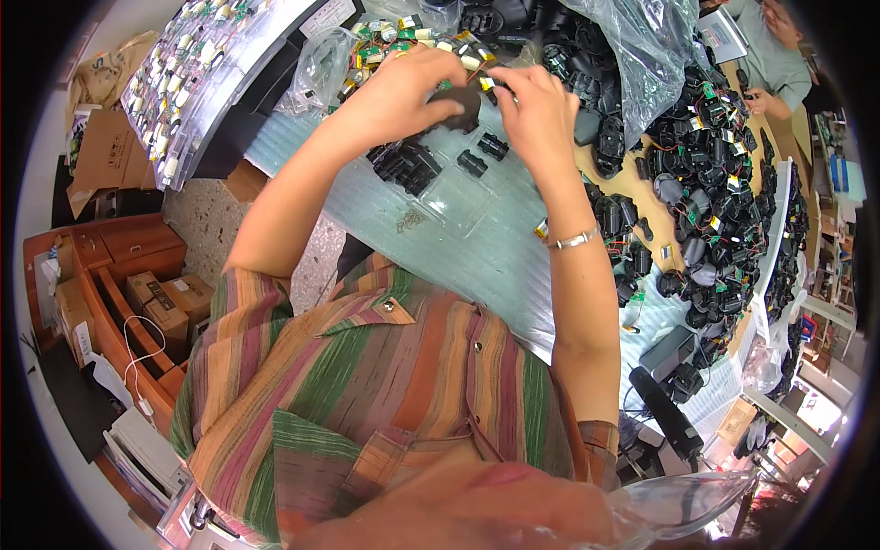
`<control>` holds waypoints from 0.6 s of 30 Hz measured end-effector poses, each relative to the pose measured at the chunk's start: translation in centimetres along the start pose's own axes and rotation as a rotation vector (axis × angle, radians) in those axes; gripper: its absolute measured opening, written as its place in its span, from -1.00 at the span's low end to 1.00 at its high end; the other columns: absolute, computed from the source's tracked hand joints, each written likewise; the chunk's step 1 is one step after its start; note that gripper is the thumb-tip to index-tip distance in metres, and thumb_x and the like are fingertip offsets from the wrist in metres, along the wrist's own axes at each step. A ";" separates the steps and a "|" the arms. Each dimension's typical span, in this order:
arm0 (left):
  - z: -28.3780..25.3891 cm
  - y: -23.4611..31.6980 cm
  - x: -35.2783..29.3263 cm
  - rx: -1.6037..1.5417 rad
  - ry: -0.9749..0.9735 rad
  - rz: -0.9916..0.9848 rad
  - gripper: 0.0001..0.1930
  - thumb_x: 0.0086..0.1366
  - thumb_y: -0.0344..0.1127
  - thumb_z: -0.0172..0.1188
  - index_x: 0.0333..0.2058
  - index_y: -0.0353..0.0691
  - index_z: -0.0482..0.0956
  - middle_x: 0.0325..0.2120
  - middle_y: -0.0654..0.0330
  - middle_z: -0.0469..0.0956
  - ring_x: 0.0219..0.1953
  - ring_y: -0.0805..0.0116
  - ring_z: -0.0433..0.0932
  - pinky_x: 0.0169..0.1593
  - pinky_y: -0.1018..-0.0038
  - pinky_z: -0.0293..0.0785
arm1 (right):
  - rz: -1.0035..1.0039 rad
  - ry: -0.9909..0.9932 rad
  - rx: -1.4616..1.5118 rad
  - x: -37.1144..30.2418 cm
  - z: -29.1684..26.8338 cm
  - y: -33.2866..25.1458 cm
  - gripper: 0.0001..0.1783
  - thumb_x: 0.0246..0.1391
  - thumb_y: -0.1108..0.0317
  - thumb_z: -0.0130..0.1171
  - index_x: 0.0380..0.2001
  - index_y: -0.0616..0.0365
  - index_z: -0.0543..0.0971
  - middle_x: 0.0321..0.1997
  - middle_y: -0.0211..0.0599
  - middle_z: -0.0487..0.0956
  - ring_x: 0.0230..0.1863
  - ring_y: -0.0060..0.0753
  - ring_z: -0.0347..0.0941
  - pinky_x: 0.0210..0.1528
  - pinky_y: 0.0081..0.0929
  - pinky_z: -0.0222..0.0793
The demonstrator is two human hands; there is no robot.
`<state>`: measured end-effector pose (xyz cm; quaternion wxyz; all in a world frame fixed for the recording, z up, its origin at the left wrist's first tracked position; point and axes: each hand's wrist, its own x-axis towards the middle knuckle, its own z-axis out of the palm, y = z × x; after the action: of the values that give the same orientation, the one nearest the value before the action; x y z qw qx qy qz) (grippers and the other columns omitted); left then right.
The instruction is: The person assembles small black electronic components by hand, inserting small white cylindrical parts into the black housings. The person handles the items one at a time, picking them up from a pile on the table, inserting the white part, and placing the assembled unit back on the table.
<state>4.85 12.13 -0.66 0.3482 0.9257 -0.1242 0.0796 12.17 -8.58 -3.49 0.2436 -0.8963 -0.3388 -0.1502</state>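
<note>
Head view: our left hand (417, 87) holds a dark rounded housing (465, 106) near the mat's (367, 220) far edge; our right hand (539, 110) narrows at a small white-and-yellow part (487, 83), grip uncertain. We judge this unit unfinished; loose boards (390, 37) lie heaped beyond, black shells (403, 167) toward the near edge.
</note>
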 end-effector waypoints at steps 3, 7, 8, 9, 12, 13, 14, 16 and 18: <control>-0.8 -0.1 -0.9 -0.570 0.161 -0.199 -0.71 0.28 -0.44 0.26 -0.06 -0.22 0.42 -0.01 0.19 0.51 -0.06 0.38 0.56 -0.04 0.38 0.53 | -0.105 0.080 -0.102 2.1 2.0 -0.6 -0.82 0.05 0.33 0.21 -0.26 -0.14 0.69 -0.28 -0.48 0.50 -0.12 -0.33 0.42 -0.08 -0.26 0.19; -1.5 1.3 -2.4 -1.051 0.355 -0.323 -0.65 0.40 -0.45 0.13 0.12 -0.27 0.39 -0.03 0.21 0.53 -0.11 0.49 0.57 -0.14 0.49 0.59 | -0.204 0.131 -0.194 3.2 3.2 -0.4 -0.92 0.00 0.36 0.22 -0.40 -0.10 0.65 -0.28 -0.55 0.47 -0.12 -0.35 0.41 -0.10 -0.30 0.22; -1.6 1.0 -2.9 -1.093 0.349 -0.344 -0.65 0.40 -0.45 0.13 0.13 -0.26 0.39 -0.02 0.23 0.53 -0.11 0.49 0.57 -0.15 0.49 0.59 | -0.209 0.153 -0.153 3.2 3.0 -0.4 -0.93 0.00 0.36 0.23 -0.41 -0.10 0.64 -0.27 -0.55 0.47 -0.12 -0.35 0.41 -0.11 -0.30 0.22; -1.6 0.7 -3.4 -1.138 0.344 -0.367 -0.65 0.40 -0.45 0.12 0.14 -0.26 0.40 -0.02 0.24 0.53 -0.11 0.50 0.57 -0.15 0.49 0.59 | -0.215 0.173 -0.112 3.2 2.6 -0.4 -0.94 0.00 0.36 0.24 -0.42 -0.09 0.64 -0.27 -0.56 0.47 -0.12 -0.35 0.40 -0.12 -0.30 0.23; -1.3 0.3 -4.1 -0.956 0.225 -0.290 -0.69 0.38 -0.49 0.13 0.08 -0.24 0.48 0.04 0.24 0.51 -0.06 0.51 0.54 -0.06 0.51 0.53 | -0.204 0.277 0.124 3.0 0.4 -0.3 -0.93 -0.04 0.36 0.32 -0.42 -0.09 0.66 -0.24 -0.58 0.54 -0.17 -0.34 0.41 -0.15 -0.33 0.28; -1.2 0.2 -4.3 -0.879 0.179 -0.256 -0.70 0.37 -0.50 0.13 0.07 -0.24 0.49 0.06 0.23 0.50 -0.04 0.51 0.53 -0.04 0.51 0.52 | -0.209 0.302 0.208 2.9 -0.4 -0.4 -0.92 -0.05 0.36 0.34 -0.41 -0.09 0.67 -0.24 -0.59 0.55 -0.19 -0.35 0.41 -0.16 -0.34 0.28; -0.7 0.2 -4.2 -0.832 0.201 -0.086 -0.69 0.31 -0.56 0.16 0.02 -0.25 0.53 0.14 0.18 0.46 0.01 0.50 0.50 0.01 0.51 0.48 | -0.220 0.297 0.224 2.9 -1.5 -0.6 -0.87 -0.08 0.40 0.36 -0.38 -0.06 0.69 -0.24 -0.54 0.57 -0.20 -0.34 0.43 -0.15 -0.38 0.32; -0.3 1.0 -3.5 -0.653 0.142 0.007 -0.66 0.27 -0.62 0.16 0.02 -0.25 0.54 0.17 0.15 0.44 0.05 0.47 0.49 0.04 0.50 0.47 | -0.233 0.288 0.313 2.7 -3.4 -1.1 -0.84 -0.10 0.43 0.37 -0.37 -0.04 0.70 -0.25 -0.50 0.56 -0.18 -0.32 0.44 -0.14 -0.37 0.36; -0.8 2.5 -2.6 -0.445 0.038 0.040 -0.59 0.21 -0.69 0.16 0.02 -0.23 0.56 0.18 0.12 0.42 0.12 0.42 0.46 0.10 0.47 0.45 | -0.247 0.297 0.377 2.4 -5.3 -1.6 -0.82 -0.08 0.48 0.38 -0.32 0.02 0.71 -0.28 -0.43 0.56 -0.24 -0.38 0.48 -0.19 -0.42 0.43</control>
<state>1.56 11.29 0.84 0.5445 0.8217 -0.1504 0.0748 12.23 -9.09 2.49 0.4331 -0.7551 -0.4282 -0.2429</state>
